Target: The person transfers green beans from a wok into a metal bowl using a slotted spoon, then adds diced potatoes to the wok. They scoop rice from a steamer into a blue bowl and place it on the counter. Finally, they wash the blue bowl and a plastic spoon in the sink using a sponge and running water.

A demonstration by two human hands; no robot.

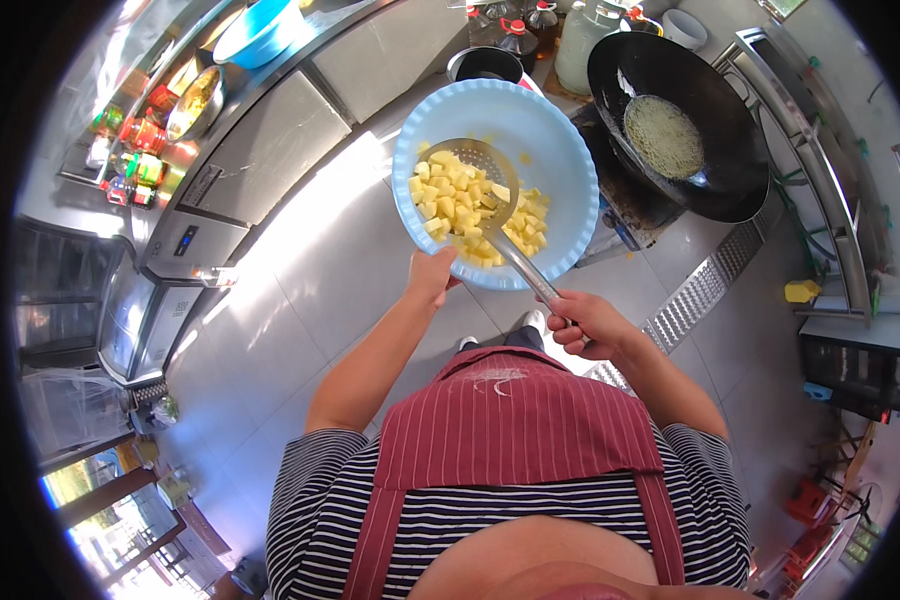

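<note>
My left hand (431,276) grips the near-left rim of a light blue plastic basin (559,150) with a scalloped edge. Diced yellow pieces, which look like potato, (529,225) lie in the basin. In my right hand (586,322) is the metal handle of a perforated skimmer (521,259). Its round head is inside the basin and carries a heap of the same cubes. To the right of the basin, a large black wok (727,165) holds bubbling, foamy oil (664,136).
Behind the basin stand a dark pot (487,66), red-capped bottles (520,41) and a gas cylinder (581,49). A steel counter (270,97) at left bears a blue basin (259,34), a metal bowl (197,103) and jars (146,137). A metal drain grate (694,292) crosses the floor at right.
</note>
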